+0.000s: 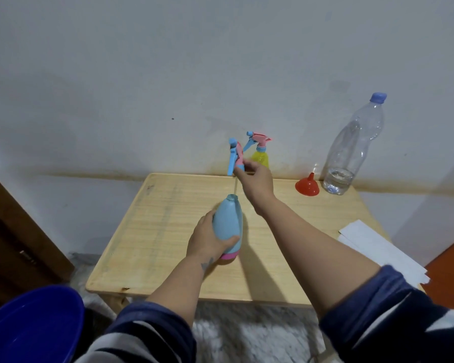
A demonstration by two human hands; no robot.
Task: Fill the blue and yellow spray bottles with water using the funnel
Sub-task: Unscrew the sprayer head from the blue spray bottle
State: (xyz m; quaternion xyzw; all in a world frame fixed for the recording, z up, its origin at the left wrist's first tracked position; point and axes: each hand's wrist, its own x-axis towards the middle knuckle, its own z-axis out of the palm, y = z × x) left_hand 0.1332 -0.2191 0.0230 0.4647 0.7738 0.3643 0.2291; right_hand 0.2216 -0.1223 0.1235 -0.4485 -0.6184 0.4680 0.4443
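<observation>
Nearest on the wooden counter (168, 231), the left hand (207, 241) grips the uncapped blue spray bottle (228, 224); above it the right hand (256, 179) pinches its trigger sprayer head (235, 155). Farther back stand the yellow spray bottle (260, 155), red funnel (307, 185) and clear water bottle (351, 148).

You were looking down at a small pale wooden table (168, 231) pushed against a plain whitish wall (168, 61), which filled everything above it. A brownish stain line ran along that wall level with the table's far edge. To the table's left stood dark brown woodwork (16, 231), perhaps a door. Below the table's near edge lay a grey-and-white mottled floor (247, 336). Off the table's right side showed an orange-red surface (448, 260). The light was soft and even.
</observation>
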